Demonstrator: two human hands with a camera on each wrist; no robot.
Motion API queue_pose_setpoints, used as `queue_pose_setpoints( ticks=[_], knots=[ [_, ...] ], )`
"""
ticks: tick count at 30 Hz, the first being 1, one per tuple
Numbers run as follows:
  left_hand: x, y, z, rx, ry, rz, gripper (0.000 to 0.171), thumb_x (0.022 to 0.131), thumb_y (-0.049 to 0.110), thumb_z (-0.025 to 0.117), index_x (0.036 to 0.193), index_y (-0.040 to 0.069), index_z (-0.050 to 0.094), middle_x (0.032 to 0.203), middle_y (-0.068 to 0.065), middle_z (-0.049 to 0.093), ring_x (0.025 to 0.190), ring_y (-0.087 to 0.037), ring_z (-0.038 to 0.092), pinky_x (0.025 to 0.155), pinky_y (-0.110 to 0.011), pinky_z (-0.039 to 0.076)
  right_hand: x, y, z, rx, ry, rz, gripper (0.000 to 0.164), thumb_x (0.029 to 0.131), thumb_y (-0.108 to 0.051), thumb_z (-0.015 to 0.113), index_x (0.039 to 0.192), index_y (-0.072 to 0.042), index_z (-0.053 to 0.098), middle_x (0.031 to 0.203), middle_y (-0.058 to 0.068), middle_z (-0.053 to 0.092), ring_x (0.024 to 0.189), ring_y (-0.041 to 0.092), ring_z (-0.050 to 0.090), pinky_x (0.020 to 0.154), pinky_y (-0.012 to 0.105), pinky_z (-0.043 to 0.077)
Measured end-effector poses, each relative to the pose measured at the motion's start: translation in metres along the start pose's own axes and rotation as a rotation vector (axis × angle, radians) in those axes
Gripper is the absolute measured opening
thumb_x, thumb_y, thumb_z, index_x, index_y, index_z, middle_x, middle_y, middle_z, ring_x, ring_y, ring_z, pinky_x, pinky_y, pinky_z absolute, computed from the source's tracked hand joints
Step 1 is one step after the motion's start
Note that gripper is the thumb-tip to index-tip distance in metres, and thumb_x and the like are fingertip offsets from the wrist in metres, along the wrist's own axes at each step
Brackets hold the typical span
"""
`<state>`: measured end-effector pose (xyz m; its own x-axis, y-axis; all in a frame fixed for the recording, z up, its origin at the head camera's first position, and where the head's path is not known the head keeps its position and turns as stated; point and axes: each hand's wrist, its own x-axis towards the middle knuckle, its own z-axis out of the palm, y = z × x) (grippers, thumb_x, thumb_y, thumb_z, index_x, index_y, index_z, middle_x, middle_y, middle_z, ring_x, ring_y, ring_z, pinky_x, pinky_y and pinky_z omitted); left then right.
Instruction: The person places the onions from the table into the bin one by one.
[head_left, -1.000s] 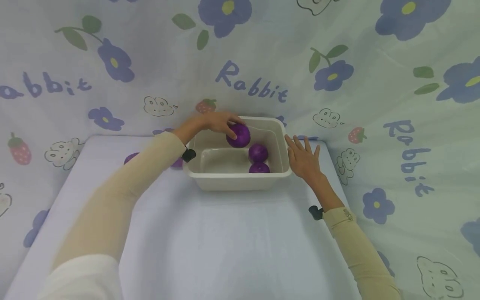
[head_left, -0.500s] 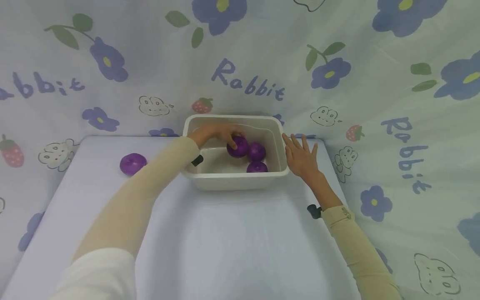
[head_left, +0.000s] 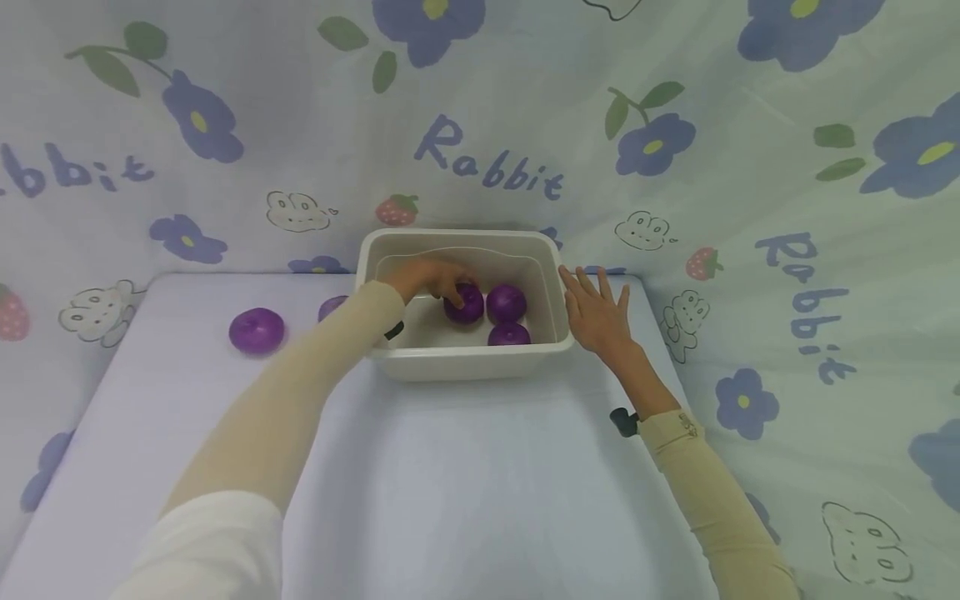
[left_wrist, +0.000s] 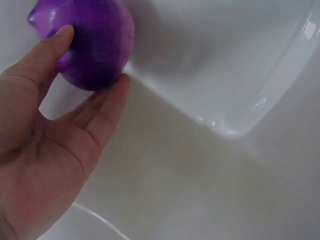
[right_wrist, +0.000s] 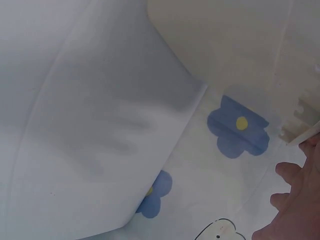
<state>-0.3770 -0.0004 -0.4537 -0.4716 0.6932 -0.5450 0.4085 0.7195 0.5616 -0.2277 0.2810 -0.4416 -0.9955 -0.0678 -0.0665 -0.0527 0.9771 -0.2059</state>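
left wrist view shows the left hand (left_wrist: 35,150) pinching a glossy round purple ball (left_wrist: 95,42) low inside the white tub (head_left: 461,360), beside two more balls (head_left: 506,302), the right hand (head_left: 596,312) flat by its side.

A pale printed cloth (head_left: 675,100) fills the upper half of the head view and runs down the right edge, hung as a backdrop; it carries blue flowers with green leaves, small strawberries, outlined rabbit faces and the word "Rabbit" in blue. Below it, from the centre to the bottom of the frame, lies a table (head_left: 465,483) under a plain pale lavender cover. The light is soft and even, with faint shadows.
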Motion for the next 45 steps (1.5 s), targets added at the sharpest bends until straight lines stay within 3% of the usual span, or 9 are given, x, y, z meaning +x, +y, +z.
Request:
queue_pose_setpoints(
  ticks=[4,11,20,26,30,33,37,41,45],
  knots=[
    [0.004,-0.003,0.004,-0.012,0.000,-0.032,0.064,0.095,0.007,0.066,0.152,0.003,0.037,0.158,-0.021,0.027,0.136,-0.040,0.039,0.097,-0.051,0.050,0.001,0.000,0.002,-0.001,-0.003,0.007,0.054,0.109,-0.039,0.013,0.162,-0.027,0.015,0.165,0.008,0.014,0.150,0.037,-0.006,0.112,0.068,-0.011],
    [0.008,-0.003,0.008,-0.023,0.017,-0.123,0.066,0.099,0.013,0.063,0.156,0.016,0.031,0.157,-0.018,0.028,0.116,-0.041,0.054,0.088,-0.052,0.055,0.002,0.000,0.003,0.003,0.007,-0.001,0.055,0.109,-0.041,0.015,0.161,-0.027,0.016,0.165,0.009,0.016,0.150,0.038,-0.003,0.111,0.068,-0.013],
    [0.008,-0.001,0.007,-0.049,0.021,-0.122,0.066,0.100,0.012,0.059,0.158,0.016,0.028,0.157,-0.018,0.028,0.113,-0.039,0.055,0.087,-0.051,0.056,0.002,0.000,0.002,0.000,0.005,0.002,0.055,0.109,-0.041,0.013,0.161,-0.026,0.016,0.165,0.009,0.016,0.150,0.039,-0.001,0.111,0.068,-0.013],
    [0.003,-0.004,0.003,-0.062,0.041,-0.086,0.066,0.101,0.012,0.059,0.158,0.015,0.027,0.159,-0.016,0.026,0.115,-0.041,0.055,0.091,-0.051,0.054,0.000,0.000,0.000,0.004,0.000,-0.001,0.055,0.109,-0.039,0.013,0.161,-0.025,0.016,0.165,0.009,0.015,0.150,0.040,-0.001,0.111,0.069,-0.011],
    [-0.005,-0.003,-0.002,-0.073,0.083,-0.061,0.067,0.099,0.011,0.059,0.158,0.013,0.027,0.160,-0.015,0.025,0.118,-0.041,0.053,0.095,-0.052,0.051,-0.001,-0.001,-0.001,0.015,-0.010,0.001,0.055,0.109,-0.039,0.013,0.162,-0.025,0.015,0.165,0.009,0.014,0.150,0.039,-0.004,0.111,0.068,-0.014],
    [-0.012,0.000,-0.008,0.001,0.134,0.009,0.066,0.098,0.012,0.059,0.157,0.010,0.029,0.159,-0.018,0.027,0.129,-0.040,0.045,0.108,-0.051,0.040,-0.001,0.000,-0.001,0.019,-0.013,0.003,0.054,0.109,-0.039,0.013,0.162,-0.026,0.014,0.165,0.009,0.013,0.150,0.038,-0.004,0.111,0.067,-0.015],
    [-0.026,0.006,-0.018,0.059,0.183,0.103,0.064,0.098,0.012,0.058,0.156,0.008,0.030,0.140,-0.029,0.047,0.127,-0.040,0.047,0.112,-0.047,0.035,-0.001,0.000,-0.001,0.029,-0.013,0.004,0.054,0.109,-0.039,0.013,0.162,-0.027,0.014,0.166,0.009,0.013,0.150,0.037,-0.005,0.111,0.067,-0.015],
    [-0.052,0.015,-0.031,-0.115,0.185,0.128,0.066,0.099,0.015,0.061,0.157,0.013,0.029,0.140,-0.032,0.046,0.126,-0.041,0.050,0.100,-0.048,0.048,-0.001,0.000,0.000,0.020,-0.012,0.004,0.054,0.109,-0.039,0.013,0.162,-0.027,0.015,0.166,0.009,0.014,0.150,0.037,-0.005,0.111,0.068,-0.014],
    [-0.083,0.021,-0.044,-0.229,0.210,0.168,0.065,0.100,0.020,0.062,0.156,0.015,0.030,0.151,-0.030,0.035,0.133,-0.043,0.044,0.101,-0.050,0.048,-0.001,-0.001,0.000,0.011,-0.013,0.005,0.055,0.109,-0.040,0.013,0.162,-0.026,0.014,0.166,0.009,0.013,0.151,0.038,-0.004,0.111,0.067,-0.014]
  ],
)
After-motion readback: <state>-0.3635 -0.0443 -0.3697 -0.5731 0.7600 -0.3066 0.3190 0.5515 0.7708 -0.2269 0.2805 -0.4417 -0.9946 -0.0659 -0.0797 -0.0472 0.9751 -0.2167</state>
